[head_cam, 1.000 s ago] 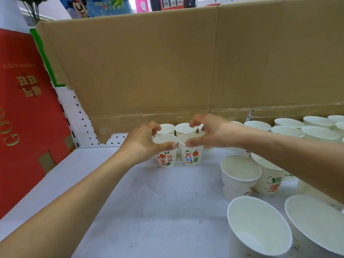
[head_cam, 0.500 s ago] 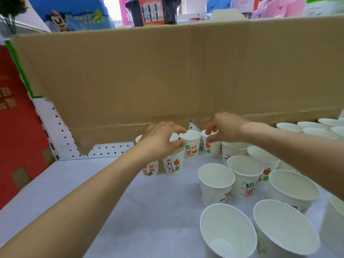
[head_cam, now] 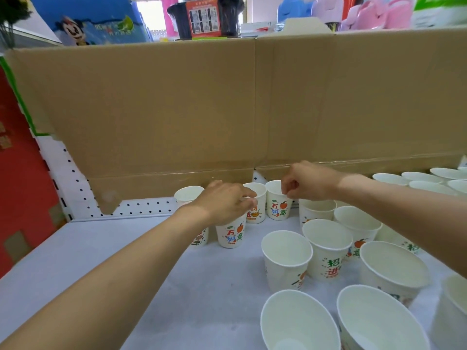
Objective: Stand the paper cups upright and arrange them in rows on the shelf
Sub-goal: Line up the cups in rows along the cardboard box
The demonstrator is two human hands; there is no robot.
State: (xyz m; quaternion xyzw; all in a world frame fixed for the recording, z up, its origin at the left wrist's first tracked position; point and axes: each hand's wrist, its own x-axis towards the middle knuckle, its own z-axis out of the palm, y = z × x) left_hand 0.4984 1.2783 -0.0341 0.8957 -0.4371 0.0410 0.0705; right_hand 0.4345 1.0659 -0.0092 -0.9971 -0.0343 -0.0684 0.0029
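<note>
Several white paper cups with orange and green print stand upright on the white shelf [head_cam: 106,253]. My left hand [head_cam: 222,203] lies over the rim of a front cup [head_cam: 231,234], fingers curled around its top and reaching the cup behind it [head_cam: 257,210]. My right hand [head_cam: 307,181] pinches the rim of a back-row cup [head_cam: 276,207] between thumb and fingers. Another small cup [head_cam: 188,194] stands at the far left of the back row. A cup under my left wrist [head_cam: 201,238] is mostly hidden.
A tall cardboard sheet [head_cam: 227,104] walls off the back above a perforated panel [head_cam: 141,208]. More upright cups [head_cam: 328,246] crowd the right side, with wider ones [head_cam: 298,322] at the front right. A red board [head_cam: 22,173] stands at the left.
The camera has drifted left and down a little. My right hand has left the front cup and moved back to a back-row cup's rim. My left hand stays over the front cups.
</note>
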